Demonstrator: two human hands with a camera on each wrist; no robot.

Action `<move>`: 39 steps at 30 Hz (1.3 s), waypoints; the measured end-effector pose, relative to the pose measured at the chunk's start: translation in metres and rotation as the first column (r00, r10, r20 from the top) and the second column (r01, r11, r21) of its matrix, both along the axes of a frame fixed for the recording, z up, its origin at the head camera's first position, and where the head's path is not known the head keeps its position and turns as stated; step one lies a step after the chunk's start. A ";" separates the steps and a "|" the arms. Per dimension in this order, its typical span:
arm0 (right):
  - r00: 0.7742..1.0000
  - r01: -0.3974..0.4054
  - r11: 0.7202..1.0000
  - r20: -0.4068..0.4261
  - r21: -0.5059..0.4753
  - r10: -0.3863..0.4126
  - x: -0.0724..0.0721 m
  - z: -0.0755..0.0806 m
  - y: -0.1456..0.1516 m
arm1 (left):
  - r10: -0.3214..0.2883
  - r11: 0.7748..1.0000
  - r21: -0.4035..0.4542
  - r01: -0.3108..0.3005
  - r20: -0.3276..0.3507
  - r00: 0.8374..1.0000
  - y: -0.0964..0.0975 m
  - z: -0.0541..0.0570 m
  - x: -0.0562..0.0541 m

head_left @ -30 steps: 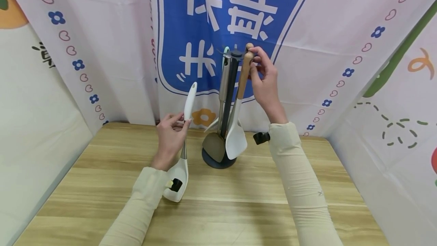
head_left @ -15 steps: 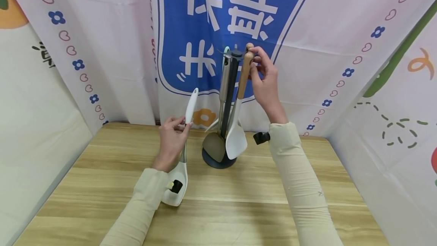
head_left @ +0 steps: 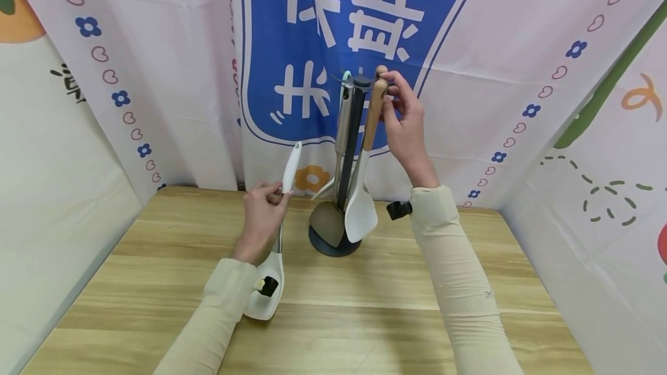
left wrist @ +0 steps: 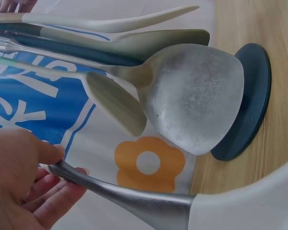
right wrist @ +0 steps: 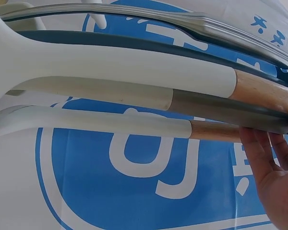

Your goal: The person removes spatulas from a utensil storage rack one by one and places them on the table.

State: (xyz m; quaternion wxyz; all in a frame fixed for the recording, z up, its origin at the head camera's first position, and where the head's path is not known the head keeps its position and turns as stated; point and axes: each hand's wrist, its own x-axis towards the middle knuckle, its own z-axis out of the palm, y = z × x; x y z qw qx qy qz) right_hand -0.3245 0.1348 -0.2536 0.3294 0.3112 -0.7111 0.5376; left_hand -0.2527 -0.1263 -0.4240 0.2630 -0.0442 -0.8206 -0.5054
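A white spatula (head_left: 290,169) with a metal neck hangs in my left hand (head_left: 260,219), pinched between thumb and fingers where neck meets handle. Its head, partly behind the wrist camera, overlaps the table left of a dark utensil stand (head_left: 333,249). My right hand (head_left: 406,123) is at the top of that stand, beside a front white spatula (head_left: 361,216) with a wooden handle. In the right wrist view, its thumb and fingers pinch the end of a grey handle (right wrist: 230,111), and the fingertips overlap another wooden handle (right wrist: 213,130). The grey-handled utensil's head is mostly hidden.
A metal wok turner (left wrist: 194,96) hangs on the stand's front left, with a pale green-handled utensil (left wrist: 113,98) behind it. The wooden table (head_left: 406,305) ends at a printed curtain (head_left: 193,103) close behind the stand.
My left hand has come slightly down and toward me, lowering the white spatula with it. The right hand stays at the top of the stand.
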 end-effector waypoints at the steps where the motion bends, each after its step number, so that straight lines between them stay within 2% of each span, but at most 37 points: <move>1: 1.000 -0.001 1.000 -0.001 0.000 0.001 0.000 0.000 0.000 | -0.001 1.000 0.001 0.001 0.001 1.000 0.000 0.000 0.000; 11: 1.000 0.000 1.000 0.007 -0.005 0.000 0.002 0.001 -0.003 | -0.005 1.000 -0.001 0.005 0.002 1.000 -0.001 -0.002 0.001; 18: 1.000 0.004 1.000 0.000 0.008 -0.004 0.001 0.001 -0.001 | 0.000 1.000 -0.022 0.000 0.039 0.999 -0.002 -0.001 0.002; 34: 1.000 0.004 1.000 0.010 0.001 -0.004 0.001 0.000 0.000 | 0.039 0.989 -0.147 -0.024 0.103 0.994 -0.002 0.000 -0.002; 39: 1.000 0.019 1.000 0.025 0.002 -0.019 0.001 0.000 -0.002 | 0.056 0.979 -0.199 -0.029 0.132 0.990 -0.004 0.000 -0.003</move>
